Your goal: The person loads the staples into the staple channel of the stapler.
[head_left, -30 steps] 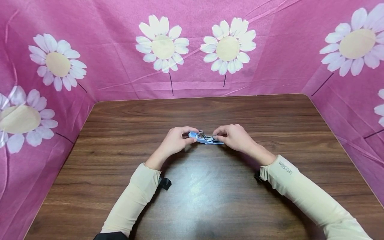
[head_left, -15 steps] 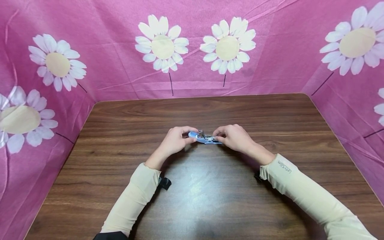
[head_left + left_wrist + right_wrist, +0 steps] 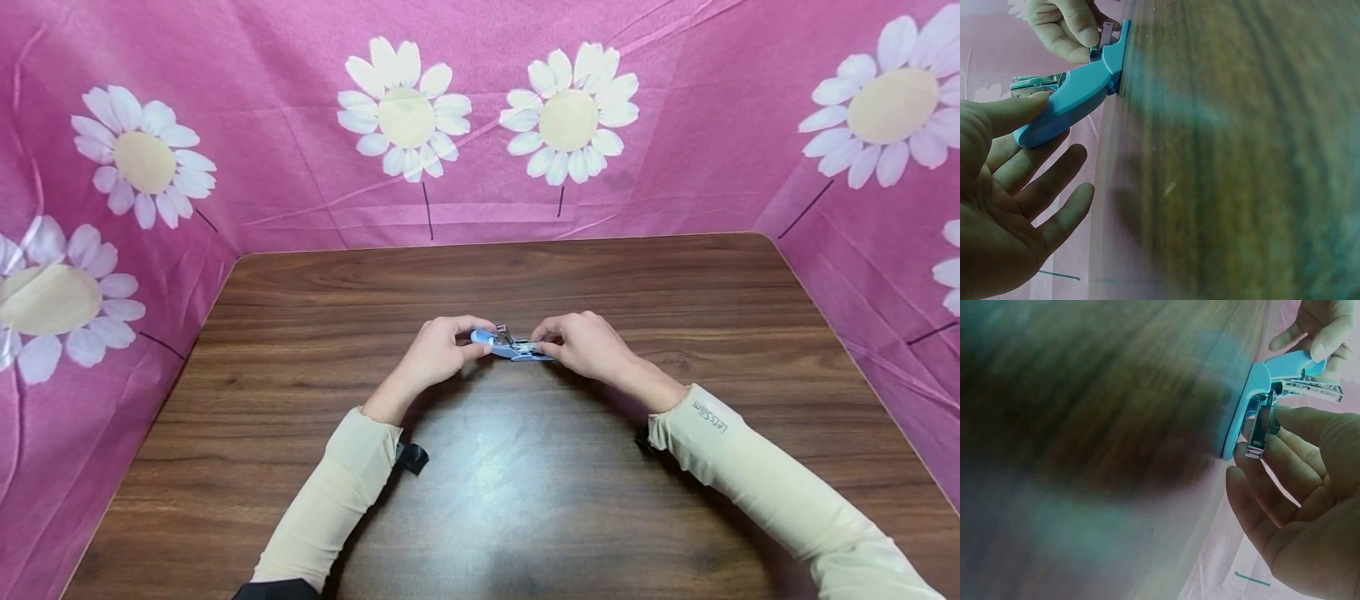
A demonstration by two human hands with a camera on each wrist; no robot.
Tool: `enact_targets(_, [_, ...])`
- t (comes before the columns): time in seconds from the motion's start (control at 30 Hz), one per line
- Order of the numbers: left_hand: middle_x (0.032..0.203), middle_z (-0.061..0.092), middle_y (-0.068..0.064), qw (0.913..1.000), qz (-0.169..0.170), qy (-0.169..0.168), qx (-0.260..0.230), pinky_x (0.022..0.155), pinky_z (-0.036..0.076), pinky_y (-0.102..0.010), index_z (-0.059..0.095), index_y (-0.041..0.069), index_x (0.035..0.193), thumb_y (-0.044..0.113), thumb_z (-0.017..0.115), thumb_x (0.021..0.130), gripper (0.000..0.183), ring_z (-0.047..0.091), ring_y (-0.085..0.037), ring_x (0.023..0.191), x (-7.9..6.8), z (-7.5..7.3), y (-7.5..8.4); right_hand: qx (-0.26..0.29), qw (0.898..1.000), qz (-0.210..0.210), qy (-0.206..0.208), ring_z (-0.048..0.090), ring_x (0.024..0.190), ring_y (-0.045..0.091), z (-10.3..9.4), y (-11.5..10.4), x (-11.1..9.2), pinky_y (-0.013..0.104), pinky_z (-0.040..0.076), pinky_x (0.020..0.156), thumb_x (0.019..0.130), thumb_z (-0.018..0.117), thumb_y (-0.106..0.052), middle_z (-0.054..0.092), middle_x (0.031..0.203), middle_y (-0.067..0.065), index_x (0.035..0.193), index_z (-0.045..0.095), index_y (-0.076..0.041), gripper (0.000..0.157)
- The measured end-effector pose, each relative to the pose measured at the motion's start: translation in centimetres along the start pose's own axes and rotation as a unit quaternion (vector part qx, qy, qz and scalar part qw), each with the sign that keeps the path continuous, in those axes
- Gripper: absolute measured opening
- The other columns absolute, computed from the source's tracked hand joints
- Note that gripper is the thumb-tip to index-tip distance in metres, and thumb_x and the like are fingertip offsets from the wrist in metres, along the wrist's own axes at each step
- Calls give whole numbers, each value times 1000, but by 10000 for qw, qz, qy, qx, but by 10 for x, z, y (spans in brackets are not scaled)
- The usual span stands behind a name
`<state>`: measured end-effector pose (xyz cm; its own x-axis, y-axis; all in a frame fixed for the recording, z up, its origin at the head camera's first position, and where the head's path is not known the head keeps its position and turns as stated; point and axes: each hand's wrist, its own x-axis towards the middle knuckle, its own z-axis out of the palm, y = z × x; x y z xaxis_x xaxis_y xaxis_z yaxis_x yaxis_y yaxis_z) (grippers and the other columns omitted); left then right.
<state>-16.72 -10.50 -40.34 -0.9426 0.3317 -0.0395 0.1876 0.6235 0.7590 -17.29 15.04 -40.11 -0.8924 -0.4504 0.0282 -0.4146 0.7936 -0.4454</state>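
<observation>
A light blue stapler (image 3: 504,351) is opened wide over the middle of the table, its metal parts exposed. My left hand (image 3: 435,354) pinches the stapler's blue top cover (image 3: 1075,97) between thumb and index finger; the other fingers are spread, as the left wrist view shows. At the opposite end, my right hand (image 3: 592,343) has thumb and fingertips on the metal staple channel (image 3: 1259,434), above the base (image 3: 1241,412). Whether a staple strip lies in the channel is hidden by the fingers. A second metal piece (image 3: 1313,389) sticks out from the raised cover.
The brown wood-grain table (image 3: 480,483) surrounds both hands. Pink cloth with white daisies (image 3: 480,208) hangs along its back and sides. Black straps (image 3: 412,457) show at the sleeve cuffs.
My right hand has shifted very slightly left along the stapler's channel. The left hand and the opened stapler look the same.
</observation>
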Motion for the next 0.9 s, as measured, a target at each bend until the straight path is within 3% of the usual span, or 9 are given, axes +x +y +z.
enact_targets(0.4, [108, 76, 4, 10000, 2, -7, -16, 86, 51, -32, 76, 25, 117, 27, 79, 89, 29, 63, -10, 90, -1, 0, 0, -12, 10000, 0, -8, 71, 85, 12, 1, 0, 0, 44, 53, 76, 92, 74, -25, 80, 97, -5, 102, 78, -23, 11])
enact_targets(0.9, [107, 76, 4, 10000, -1, -21, 18, 83, 50, -31, 76, 25, 117, 28, 79, 89, 28, 62, -11, 88, -1, -1, 1, -160, 9998, -77, 59, 69, 79, 12, 2, -1, -1, 45, 53, 75, 91, 76, -25, 80, 95, -4, 101, 78, -23, 11])
